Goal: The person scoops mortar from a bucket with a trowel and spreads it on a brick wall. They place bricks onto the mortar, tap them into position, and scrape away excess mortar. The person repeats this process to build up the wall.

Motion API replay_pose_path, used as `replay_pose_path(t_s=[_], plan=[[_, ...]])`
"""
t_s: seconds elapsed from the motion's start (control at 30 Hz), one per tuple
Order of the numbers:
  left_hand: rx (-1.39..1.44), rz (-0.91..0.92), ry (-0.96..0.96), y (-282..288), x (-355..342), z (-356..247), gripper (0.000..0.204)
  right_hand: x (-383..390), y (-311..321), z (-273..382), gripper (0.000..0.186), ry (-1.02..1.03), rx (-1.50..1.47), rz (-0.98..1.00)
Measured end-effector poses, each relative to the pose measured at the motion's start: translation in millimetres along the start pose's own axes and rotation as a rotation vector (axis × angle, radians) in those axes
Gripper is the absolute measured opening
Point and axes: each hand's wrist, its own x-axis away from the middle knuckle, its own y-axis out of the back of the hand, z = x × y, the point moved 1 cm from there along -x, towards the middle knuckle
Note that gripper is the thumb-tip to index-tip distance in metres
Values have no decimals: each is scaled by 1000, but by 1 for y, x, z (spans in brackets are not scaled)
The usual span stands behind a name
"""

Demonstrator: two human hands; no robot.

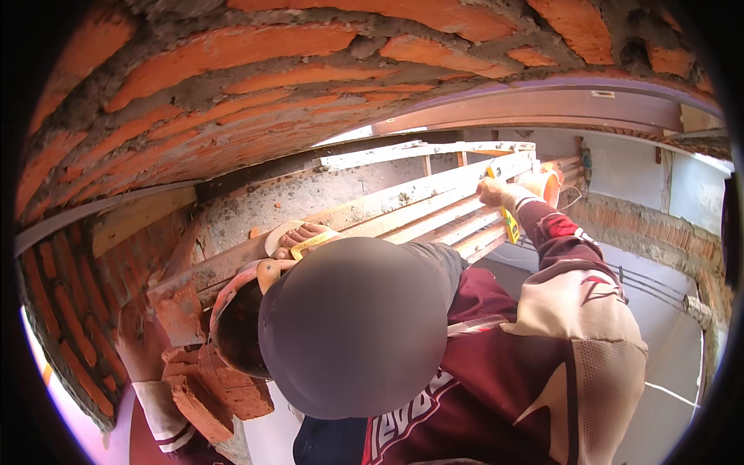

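Observation:
Neither of my hands is in view. A foot in a yellow-strapped sandal (298, 237) stands on a wooden plank (387, 203) of the scaffold. Just below it is another person in a maroon and cream jersey (542, 349). One hand of that person (491, 191) reaches up and grips a yellow spirit level (509, 222) against the planks. The person's other arm, in a white and maroon sleeve (164, 415), comes up at the lower left beside a stack of red bricks (213, 391).
A red brick wall (232, 85) with rough grey mortar curves overhead and down the left. A dark bowl with an orange rim (236, 325) sits beside the bricks. An orange bucket (547, 186) rests at the planks' far end. Grey floor lies below on the right.

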Motion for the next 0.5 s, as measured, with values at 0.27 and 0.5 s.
replay_pose_path(t_s=[0.27,0.5], plan=[[-121,205,83,-46,-19,93,48,22,-175,42,89,-357,-89,501],[-307,423,210,-76,-1,141,62,-14,-223,135,76,-267,-286,481]])
